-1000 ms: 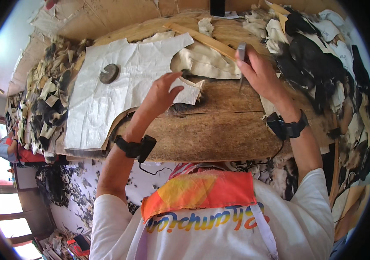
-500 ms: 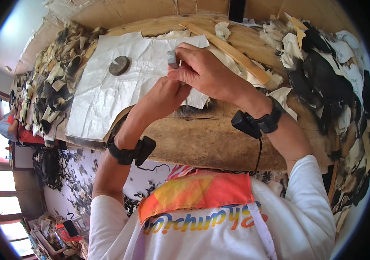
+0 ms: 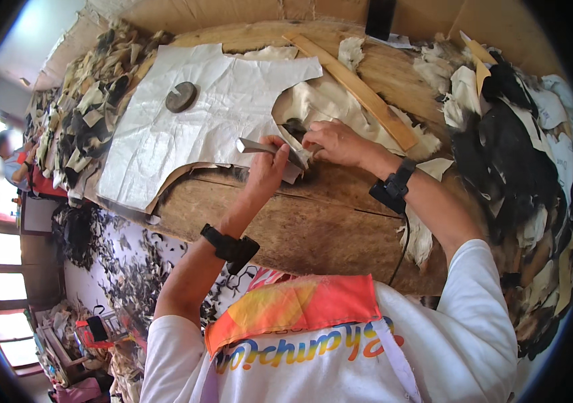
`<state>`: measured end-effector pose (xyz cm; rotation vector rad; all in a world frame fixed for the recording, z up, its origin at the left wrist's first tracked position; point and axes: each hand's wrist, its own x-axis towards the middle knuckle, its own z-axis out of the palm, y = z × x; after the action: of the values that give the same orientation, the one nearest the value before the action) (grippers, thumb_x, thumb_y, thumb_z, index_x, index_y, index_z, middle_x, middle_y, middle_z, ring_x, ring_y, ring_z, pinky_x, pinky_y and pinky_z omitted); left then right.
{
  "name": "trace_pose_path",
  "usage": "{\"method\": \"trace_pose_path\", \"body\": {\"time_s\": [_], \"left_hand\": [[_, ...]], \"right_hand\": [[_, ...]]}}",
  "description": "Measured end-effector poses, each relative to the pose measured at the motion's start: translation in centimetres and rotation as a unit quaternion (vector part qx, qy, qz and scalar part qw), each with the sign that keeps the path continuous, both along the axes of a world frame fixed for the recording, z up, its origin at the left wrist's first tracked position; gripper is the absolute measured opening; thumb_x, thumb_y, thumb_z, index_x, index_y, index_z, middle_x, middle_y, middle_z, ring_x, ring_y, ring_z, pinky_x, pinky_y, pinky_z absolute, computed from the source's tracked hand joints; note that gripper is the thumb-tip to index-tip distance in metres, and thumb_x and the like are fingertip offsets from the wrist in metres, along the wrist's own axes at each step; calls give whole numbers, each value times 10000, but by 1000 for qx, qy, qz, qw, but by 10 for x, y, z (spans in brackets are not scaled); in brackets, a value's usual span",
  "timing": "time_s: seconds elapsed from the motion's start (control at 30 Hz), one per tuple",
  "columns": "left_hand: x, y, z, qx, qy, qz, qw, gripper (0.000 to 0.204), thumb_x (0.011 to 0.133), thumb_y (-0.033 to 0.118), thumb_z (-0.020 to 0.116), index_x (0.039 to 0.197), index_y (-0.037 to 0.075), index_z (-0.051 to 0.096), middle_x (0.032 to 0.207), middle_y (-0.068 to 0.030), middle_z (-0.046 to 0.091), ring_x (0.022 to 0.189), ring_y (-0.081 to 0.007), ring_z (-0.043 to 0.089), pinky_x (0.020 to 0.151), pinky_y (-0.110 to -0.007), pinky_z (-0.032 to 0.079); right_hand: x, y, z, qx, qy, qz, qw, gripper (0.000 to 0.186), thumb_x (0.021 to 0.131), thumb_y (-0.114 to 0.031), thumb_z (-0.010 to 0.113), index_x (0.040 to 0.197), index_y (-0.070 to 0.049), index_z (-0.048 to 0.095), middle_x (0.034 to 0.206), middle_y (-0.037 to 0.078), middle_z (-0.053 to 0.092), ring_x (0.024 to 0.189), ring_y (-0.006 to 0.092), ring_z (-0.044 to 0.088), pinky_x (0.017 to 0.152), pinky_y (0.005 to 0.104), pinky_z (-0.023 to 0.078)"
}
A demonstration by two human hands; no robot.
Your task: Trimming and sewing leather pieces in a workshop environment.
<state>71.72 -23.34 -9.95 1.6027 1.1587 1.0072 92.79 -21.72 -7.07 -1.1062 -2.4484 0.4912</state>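
Note:
My left hand (image 3: 270,164) is closed round a flat silver-grey metal knife (image 3: 251,146), its wide end pointing left over the white sheet. The other end of the knife lies by the sheet's right edge. Just to the right, my right hand (image 3: 335,142) has its fingers curled and pinched on the edge of a cream hide with dark fur (image 3: 327,101). The fingertips partly hide what they grip. Under the knife spreads the crinkled white sheet (image 3: 186,134), cut with curved edges. On it sits a round dark weight (image 3: 182,97) with a notch.
The pieces lie on a worn wooden beam-like table (image 3: 253,215). A flat wooden strip (image 3: 360,91) lies diagonally behind my right hand. Fur scraps (image 3: 88,121) are heaped at left, black and white pelts (image 3: 501,148) at right. Another person (image 3: 11,158) works at far left.
My hands have come down and apart from above the sheet. The knife now shows in my left hand, and my right hand has moved right onto the hide's edge.

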Motion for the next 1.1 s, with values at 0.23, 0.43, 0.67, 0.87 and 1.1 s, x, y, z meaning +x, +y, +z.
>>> {"method": "trace_pose_path", "body": {"time_s": [0.23, 0.43, 0.67, 0.87, 1.1], "left_hand": [[17, -12, 9, 49, 62, 5, 997, 208, 927, 196, 522, 1005, 12, 468, 787, -115, 536, 700, -220, 548, 644, -337, 435], [20, -19, -3, 46, 61, 43, 996, 210, 915, 172, 543, 1022, 17, 451, 831, -134, 512, 749, -236, 525, 683, -352, 421], [29, -21, -5, 145, 114, 79, 980, 212, 907, 171, 560, 1009, 20, 452, 822, -142, 508, 738, -271, 516, 679, -377, 416], [36, -30, 6, 39, 114, 74, 990, 206, 899, 172, 574, 986, 30, 453, 818, -133, 507, 724, -284, 519, 668, -374, 418], [36, -28, -2, 76, 149, 74, 983, 204, 905, 202, 559, 981, 42, 459, 795, -137, 520, 727, -308, 533, 657, -396, 422]], "right_hand": [[9, 9, -20, 27, 8, 23, 999, 48, 785, -128, 587, 798, -92, 617, 810, 77, 586, 832, 273, 598, 720, 396, 434], [7, 14, -29, 98, 11, 62, 993, 49, 723, -103, 624, 744, -80, 586, 754, 71, 551, 766, 272, 575, 683, 376, 433], [7, 19, -30, 120, 25, 68, 990, 49, 734, -99, 593, 711, -67, 564, 722, 90, 524, 723, 292, 569, 630, 386, 445], [5, 18, -26, 102, 36, 63, 992, 123, 784, -136, 503, 696, -57, 538, 720, 116, 526, 728, 308, 585, 638, 403, 459], [2, 19, -27, 91, 71, 60, 992, 96, 778, -119, 541, 709, -52, 537, 717, 118, 533, 701, 319, 579, 612, 414, 452]]}}
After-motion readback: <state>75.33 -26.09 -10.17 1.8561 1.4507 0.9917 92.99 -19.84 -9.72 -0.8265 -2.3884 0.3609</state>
